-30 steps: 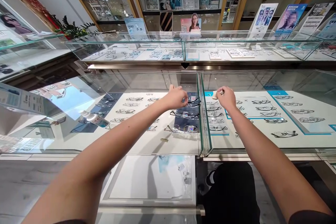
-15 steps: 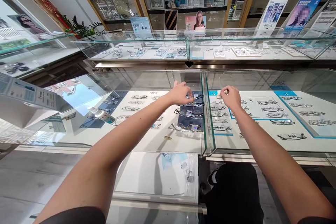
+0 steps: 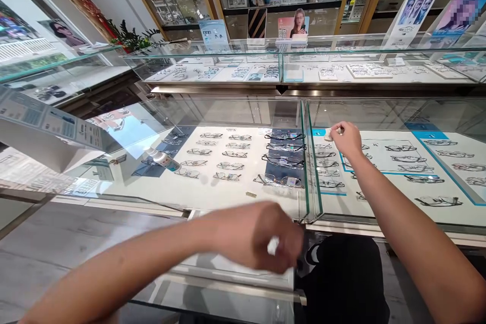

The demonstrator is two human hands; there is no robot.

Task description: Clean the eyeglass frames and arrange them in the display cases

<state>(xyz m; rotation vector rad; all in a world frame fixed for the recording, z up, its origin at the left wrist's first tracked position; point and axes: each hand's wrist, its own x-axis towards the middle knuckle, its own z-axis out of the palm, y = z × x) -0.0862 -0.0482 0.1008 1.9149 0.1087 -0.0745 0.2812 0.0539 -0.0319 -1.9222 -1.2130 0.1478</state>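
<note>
My left hand (image 3: 261, 238) is over the front edge of the display counter, smeared by motion. Its fingers look curled into a ring with a pale patch showing through; whether anything is in them I cannot tell. Above the right-hand glass case, my right hand (image 3: 348, 139) pinches a small white crumpled cloth (image 3: 328, 134) near the blue label at the back. Dark-framed eyeglasses (image 3: 283, 161) lie in a column on a navy strip in the left case. Other eyeglasses (image 3: 401, 148) sit in rows in the right case.
A white spray bottle (image 3: 164, 159) lies tilted over the left case. A small gold-coloured piece (image 3: 251, 194) is near that case's front. A cardboard display stand (image 3: 49, 126) is at far left. Behind runs another glass counter (image 3: 228, 88) with upright advertising cards (image 3: 412, 17).
My left hand has come back from above the dark-framed eyeglasses to the counter's front edge. My right hand stays over the right case with the cloth. The view has shifted slightly.
</note>
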